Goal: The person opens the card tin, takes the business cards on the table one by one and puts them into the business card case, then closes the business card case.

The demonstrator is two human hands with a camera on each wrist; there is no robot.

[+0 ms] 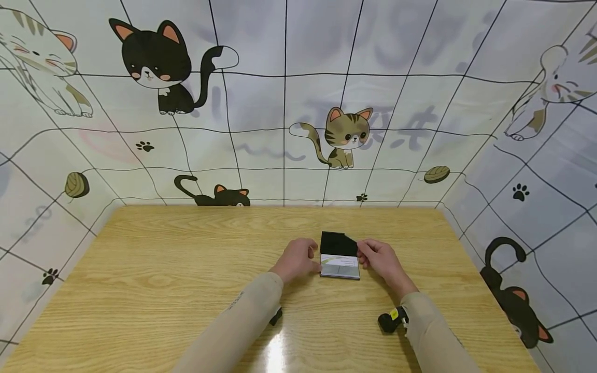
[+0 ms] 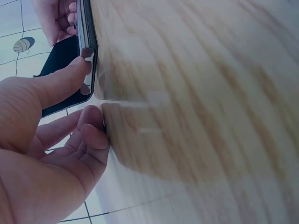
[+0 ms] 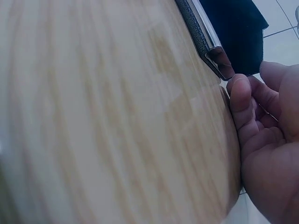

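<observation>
A card case (image 1: pixel 340 266) lies on the wooden table with its black flap (image 1: pixel 333 243) folded back. In its metal tray sits a white printed card (image 1: pixel 337 260). My left hand (image 1: pixel 298 259) is at the left side of the case. In the left wrist view, that thumb (image 2: pixel 77 70) touches the metal edge, while the bent fingers (image 2: pixel 93 128) rest by the tabletop. My right hand (image 1: pixel 380 259) is at the other side, its thumb and forefinger pinching the flap's edge. In the right wrist view, the fingertips (image 3: pixel 240 88) sit just under the case's corner.
The light wooden table (image 1: pixel 186 274) spreads around the case. Behind it and at both sides hang white cloth walls (image 1: pixel 261 103) printed with cats and grid lines. A small black device (image 1: pixel 392 320) is strapped at the right wrist.
</observation>
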